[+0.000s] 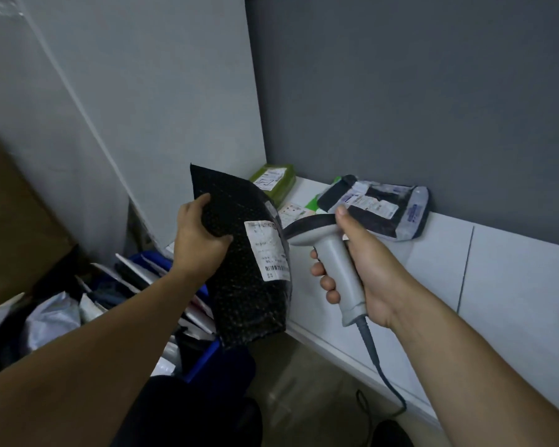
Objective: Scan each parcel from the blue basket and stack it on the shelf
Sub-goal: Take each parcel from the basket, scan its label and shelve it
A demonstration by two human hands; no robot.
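Parcel (249,269), long axis approx. upright, held just left of scanner (329,250) w/ label (268,250) turned toward it; left hand (200,240) grips its top edge. Right hand (359,269) clenched round scanner handle, nose close by label.

The black parcel (239,285) and left forearm (110,321) hide most of the blue basket (207,358); the parcel's label (267,250) print is blurred, unreadable.

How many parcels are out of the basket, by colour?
Black parcel: 1, in the left hand
Green parcel: 1, on the shelf
Grey parcel: 1, on the shelf
White-green parcel: 1, it seems, partly hidden under the grey one
Total: 4
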